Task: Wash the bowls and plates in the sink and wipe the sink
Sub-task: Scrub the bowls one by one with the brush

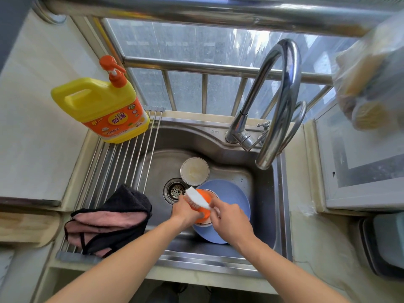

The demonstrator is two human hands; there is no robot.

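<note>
Detergent bottle (100,108): stands on the far left corner of the roll-up rack (122,162), well apart from the washing
Cloth (107,219): black and pink, heaped on the rack's near end at the sink's left edge — ready for the wipe, untouched
Left hand (185,212): fingers curled round the orange bowl (202,207), holding it tilted just above the blue plate (229,213), near the drain (175,191)
Brush (197,196): white back, bristles down on the orange bowl
Right hand (227,217): wrapped round the brush handle, wrist bent down, forearm coming in from the near edge of the sink (273,193)
Steel bowl (194,170): upright on the sink floor beyond the plate, still looks soiled
Faucet (277,101): arches over the far right corner; I see no water running
Stage: my guess is early, one bowl in scrub, plate and steel bowl to follow
Risk: a wet bowl held only by one hand could slip under brush pressure and knock the plate — a firmer hold or gentler strokes would help
</note>
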